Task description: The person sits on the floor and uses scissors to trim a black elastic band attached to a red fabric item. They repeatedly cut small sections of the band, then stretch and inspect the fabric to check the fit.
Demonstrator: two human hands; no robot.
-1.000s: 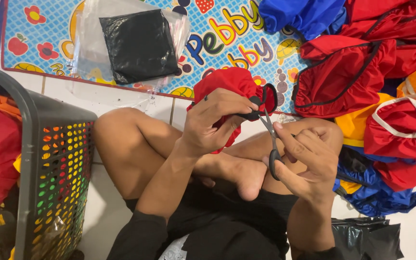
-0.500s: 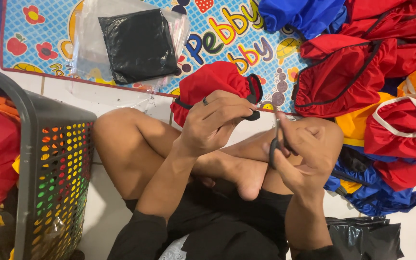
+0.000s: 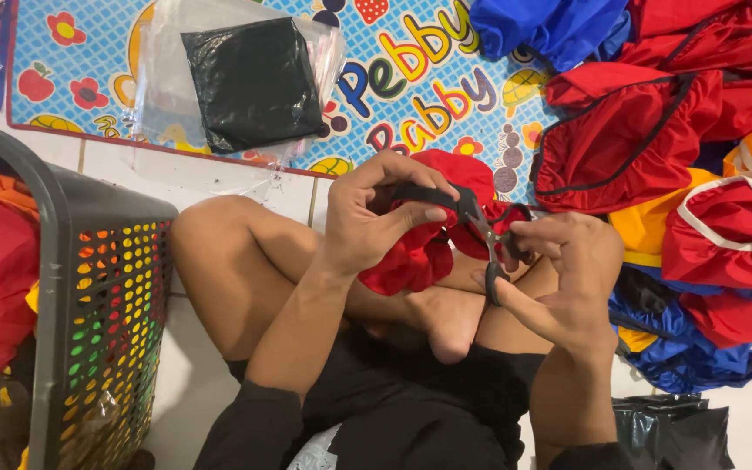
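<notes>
From my seat at the head camera I see my left hand (image 3: 372, 213) raised over the crossed legs, wrist bent, fingers curled and pinching the black-trimmed edge of a small red fabric piece (image 3: 424, 252), thumb pressed on top of the trim. My right hand (image 3: 559, 278) sits just beside it, palm turned inward, fingers closed through the dark loops of a pair of scissors (image 3: 485, 239); the blades point up and left into the red cloth, and I cannot tell how far apart they stand. The red piece hangs bunched between both hands, above the bare foot and knee. On the floor ahead lies a bright play mat (image 3: 411, 70), blue with coloured letters, fruit and flowers printed on it. On the mat rests a clear plastic bag (image 3: 167, 87) with a folded black garment (image 3: 250, 83) inside, square in shape. To the right a heap of red, blue and yellow-orange fabric pieces (image 3: 672, 130) spreads over the mat and tiles, some edged in black, one edged in white. At the left stands a grey perforated basket (image 3: 102, 287) holding red and orange cloth. Near my right elbow, at the bottom edge, sits a crumpled black plastic bag (image 3: 672, 431)
</notes>
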